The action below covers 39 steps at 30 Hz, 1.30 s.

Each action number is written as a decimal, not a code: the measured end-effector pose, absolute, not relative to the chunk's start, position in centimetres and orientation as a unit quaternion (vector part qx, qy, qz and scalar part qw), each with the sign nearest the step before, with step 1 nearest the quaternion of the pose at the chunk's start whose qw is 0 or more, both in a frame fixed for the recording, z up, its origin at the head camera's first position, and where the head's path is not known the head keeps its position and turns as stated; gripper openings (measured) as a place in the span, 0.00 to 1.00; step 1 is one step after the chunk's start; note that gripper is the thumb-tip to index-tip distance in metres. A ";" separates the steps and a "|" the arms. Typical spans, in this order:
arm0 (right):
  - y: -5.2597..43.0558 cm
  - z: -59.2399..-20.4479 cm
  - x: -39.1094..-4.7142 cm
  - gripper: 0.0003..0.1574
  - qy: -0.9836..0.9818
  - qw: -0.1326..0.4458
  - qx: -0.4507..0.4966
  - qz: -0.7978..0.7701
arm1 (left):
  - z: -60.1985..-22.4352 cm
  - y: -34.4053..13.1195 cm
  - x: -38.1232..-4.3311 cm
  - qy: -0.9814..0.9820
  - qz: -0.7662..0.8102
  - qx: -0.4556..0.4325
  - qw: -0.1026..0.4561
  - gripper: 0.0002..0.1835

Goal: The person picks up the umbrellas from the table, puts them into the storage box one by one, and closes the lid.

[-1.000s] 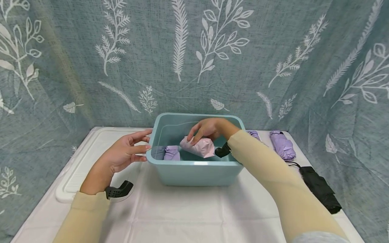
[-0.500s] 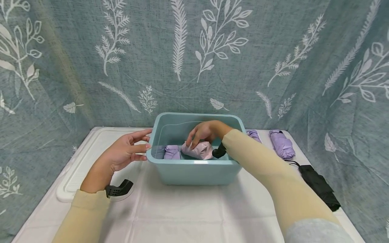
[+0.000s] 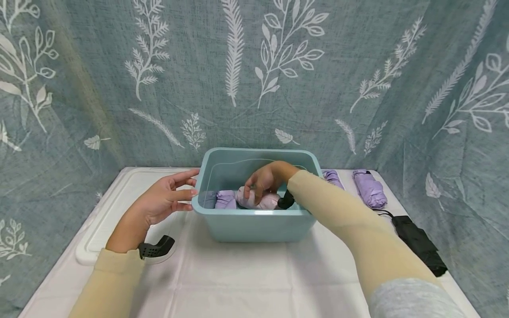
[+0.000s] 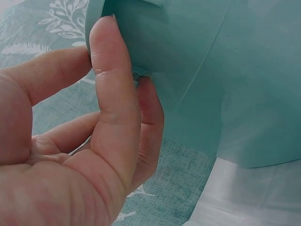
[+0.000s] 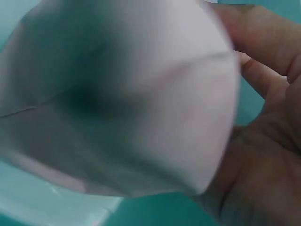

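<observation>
A light blue plastic bin [image 3: 254,227] stands mid-table. At its left rim, my left hand [image 3: 161,198] holds on, the thumb laid over the edge and fingers on the outer side. The left wrist view has the thumb [image 4: 113,89] right at the rim [image 4: 94,19]. Inside the bin, my right hand [image 3: 264,179] grips a pink folded umbrella [image 3: 246,199] from above, low near the bin's floor. Its pale end [image 5: 155,117] fills the right wrist view. To its left inside the bin lie a purple folded umbrella [image 3: 226,199] and a grey-blue bundle [image 3: 207,199].
A white lid [image 3: 99,234] lies flat at the left. Right of the bin are a purple folded umbrella [image 3: 370,190], another purple one [image 3: 333,177] partly behind my arm, and a black folded umbrella [image 3: 419,247] with a cord. A patterned curtain [image 3: 254,123] hangs behind.
My right hand has lowered the pink umbrella deeper into the bin, from a tilted pose to lying beside the purple one. The left hand has stayed at the rim.
</observation>
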State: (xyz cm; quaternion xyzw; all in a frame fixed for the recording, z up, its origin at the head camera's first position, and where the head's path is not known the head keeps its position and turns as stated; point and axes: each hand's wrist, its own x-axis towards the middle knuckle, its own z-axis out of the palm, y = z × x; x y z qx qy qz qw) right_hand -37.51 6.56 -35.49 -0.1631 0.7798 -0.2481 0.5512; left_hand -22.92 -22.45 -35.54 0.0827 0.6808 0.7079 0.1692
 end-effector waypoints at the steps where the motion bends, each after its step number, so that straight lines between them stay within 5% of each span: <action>1: 6.5 -35.5 -37.5 0.20 0.781 0.553 -0.167 -0.236 | -35.6 -22.4 -22.9 0.680 0.709 0.084 0.169 0.41; 12: 5.7 -35.5 -37.4 0.31 0.803 0.547 -0.176 -0.160 | -36.0 -22.5 -22.9 0.678 0.711 0.089 0.164 0.40; 39: 5.2 -35.6 -36.9 0.25 0.787 0.560 -0.131 -0.225 | -35.8 -22.3 -22.8 0.685 0.707 0.076 0.158 0.41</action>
